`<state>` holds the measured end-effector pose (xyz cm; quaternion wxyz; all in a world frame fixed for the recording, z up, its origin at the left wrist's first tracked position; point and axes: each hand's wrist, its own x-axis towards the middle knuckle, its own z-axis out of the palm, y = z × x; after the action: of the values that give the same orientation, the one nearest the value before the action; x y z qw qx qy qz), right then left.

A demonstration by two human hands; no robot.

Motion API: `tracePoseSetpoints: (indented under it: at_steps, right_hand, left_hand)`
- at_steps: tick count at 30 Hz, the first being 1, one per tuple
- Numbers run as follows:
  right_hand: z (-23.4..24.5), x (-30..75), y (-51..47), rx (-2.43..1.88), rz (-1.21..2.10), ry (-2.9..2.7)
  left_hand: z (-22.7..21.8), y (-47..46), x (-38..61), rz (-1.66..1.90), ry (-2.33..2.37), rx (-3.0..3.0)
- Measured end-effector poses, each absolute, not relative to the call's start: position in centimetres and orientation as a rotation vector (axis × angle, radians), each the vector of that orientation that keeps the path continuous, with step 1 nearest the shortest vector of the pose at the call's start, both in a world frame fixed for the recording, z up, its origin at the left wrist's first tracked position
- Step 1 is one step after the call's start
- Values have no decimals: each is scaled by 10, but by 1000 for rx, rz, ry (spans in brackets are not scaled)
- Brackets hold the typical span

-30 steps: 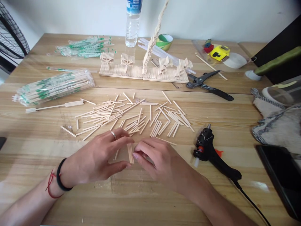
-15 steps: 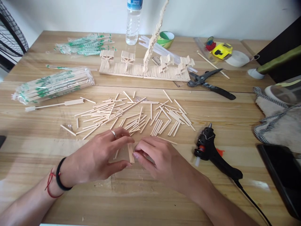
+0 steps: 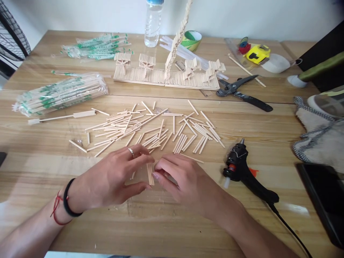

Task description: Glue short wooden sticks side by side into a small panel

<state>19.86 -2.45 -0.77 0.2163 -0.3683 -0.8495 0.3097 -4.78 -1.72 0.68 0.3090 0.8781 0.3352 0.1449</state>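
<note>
My left hand (image 3: 113, 179) and my right hand (image 3: 185, 179) meet at the near middle of the wooden table (image 3: 172, 222). Between their fingertips lies a small bundle of short wooden sticks (image 3: 149, 174), flat on the table and side by side. Both hands pinch it from either side, the thumb and fingers of each pressed to its ends. A ring sits on a left finger, and a black band and a red string on that wrist. Just beyond the hands spreads a pile of cut sticks (image 3: 156, 129).
A black glue gun (image 3: 242, 168) lies right of my hands, its cord running to the near edge. Farther back stand a stick model (image 3: 166, 73), black shears (image 3: 242, 91), a water bottle (image 3: 152, 21), a tape measure (image 3: 258, 53) and bagged chopsticks (image 3: 59, 94). A towel (image 3: 317, 136) lies at right.
Both hands stay pinched on the small stick bundle. The view has tipped slightly downward, so everything on the table sits a little higher in the picture.
</note>
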Motion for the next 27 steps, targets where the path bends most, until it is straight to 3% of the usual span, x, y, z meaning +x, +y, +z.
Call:
tracePoseSetpoints:
  at_steps: [27]
  right_hand:
    - [-10,199,-25,-1021,876,-2363]
  left_hand:
    - [9,-19,-47,346,884,2318]
